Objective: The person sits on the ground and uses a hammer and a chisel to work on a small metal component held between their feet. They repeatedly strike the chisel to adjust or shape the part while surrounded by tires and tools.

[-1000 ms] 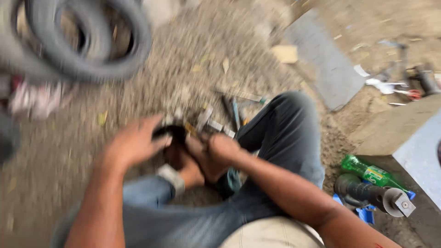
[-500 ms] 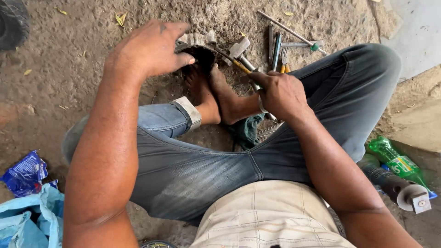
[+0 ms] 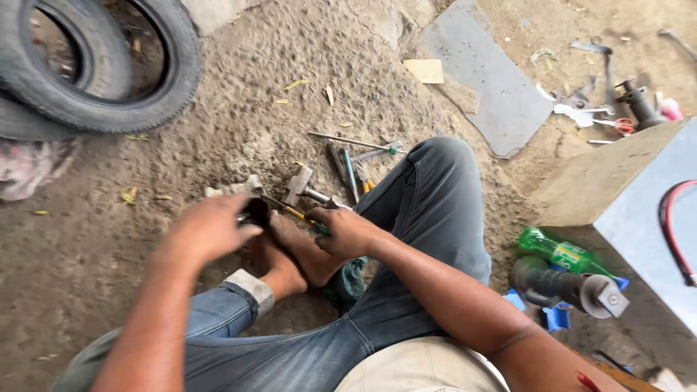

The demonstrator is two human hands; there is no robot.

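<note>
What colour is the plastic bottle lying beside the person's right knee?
Green; the plastic bottle shows best in the head view.

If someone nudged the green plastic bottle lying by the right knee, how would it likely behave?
The green bottle lies on its side on sloping dirt, so it would probably roll. It looks like thin plastic, likely light and easily dented. The dark cylindrical tool right beside it might stop it.

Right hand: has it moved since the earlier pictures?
Yes. The right hand, gripping a yellow-handled tool, has shifted left, closer to the bare foot below the hammer.
</note>
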